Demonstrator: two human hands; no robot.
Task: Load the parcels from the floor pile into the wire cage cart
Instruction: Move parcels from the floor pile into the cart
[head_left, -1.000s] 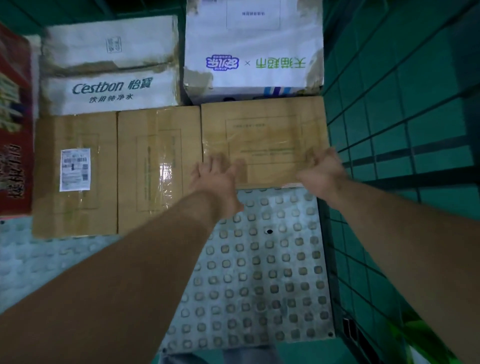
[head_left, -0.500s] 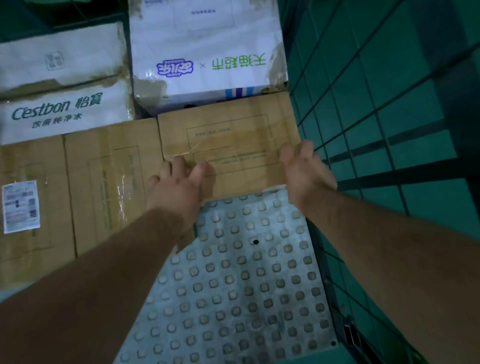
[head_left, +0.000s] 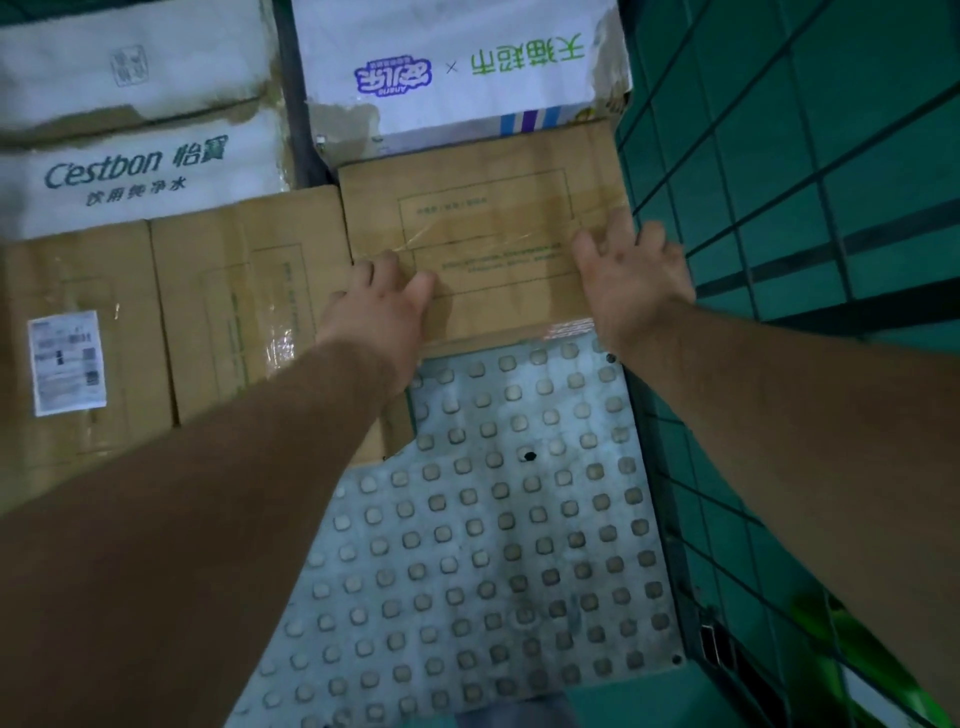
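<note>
The left grip (head_left: 382, 306) and the right grip (head_left: 631, 275) both lie open, fingers spread flat on top of the brown carton (head_left: 488, 218), left at its near-left corner, right along its right edge. The carton sits on the studded cart floor (head_left: 493, 519), close against the wire wall (head_left: 779, 182) and touching a white box (head_left: 457, 67) behind. Another carton (head_left: 244, 301) lies just beside its left.

Below me the cart's studded grey floor plate (head_left: 493, 545) carries a labelled brown parcel (head_left: 78, 270), a middle parcel (head_left: 234, 270) and a right-hand parcel (head_left: 493, 218) side by side, white cartons (head_left: 156, 171) behind.
</note>
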